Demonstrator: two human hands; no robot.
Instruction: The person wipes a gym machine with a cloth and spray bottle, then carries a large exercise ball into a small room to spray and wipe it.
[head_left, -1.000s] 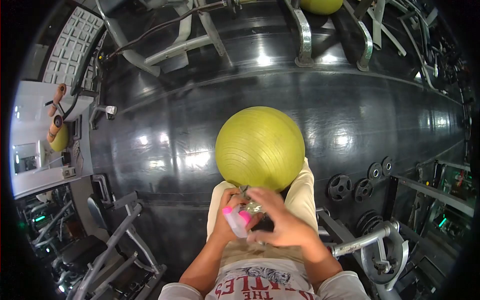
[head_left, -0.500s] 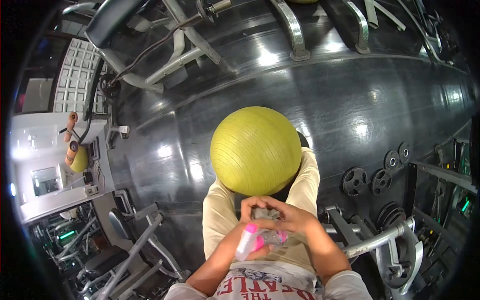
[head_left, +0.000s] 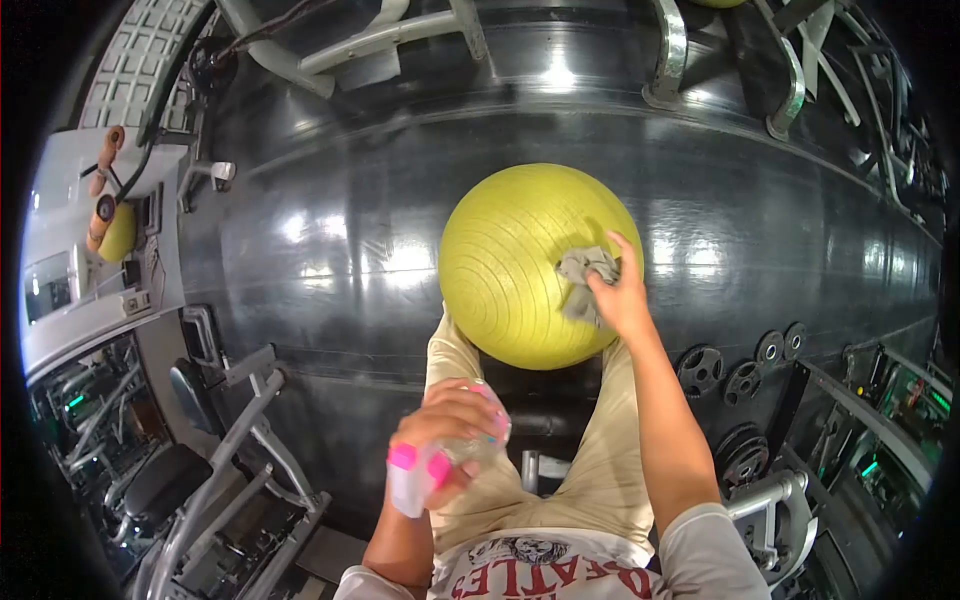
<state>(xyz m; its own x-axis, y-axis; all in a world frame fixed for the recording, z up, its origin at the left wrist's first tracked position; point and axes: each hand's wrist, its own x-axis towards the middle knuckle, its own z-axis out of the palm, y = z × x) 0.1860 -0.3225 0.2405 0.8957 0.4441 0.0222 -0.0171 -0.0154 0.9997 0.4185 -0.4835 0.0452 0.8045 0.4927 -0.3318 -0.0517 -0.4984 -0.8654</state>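
Your right hand (head_left: 628,298) was out at the right side of the big yellow ball (head_left: 510,255). Its thumb and pointing finger were curved and partly spread around a crumpled gray cloth (head_left: 584,270); you cannot tell how the other fingers sat. The cloth looked pressed to the ball, just left of those fingers, with most of the ball further left. The ball was round, so it had no long side, and it was in front of your knees. Your right hand was the nearer one. Your left hand (head_left: 455,420) was lower, apart from the ball, its fingers wrapped around a see-through bottle (head_left: 438,468) with pink parts, slanting down to the left.
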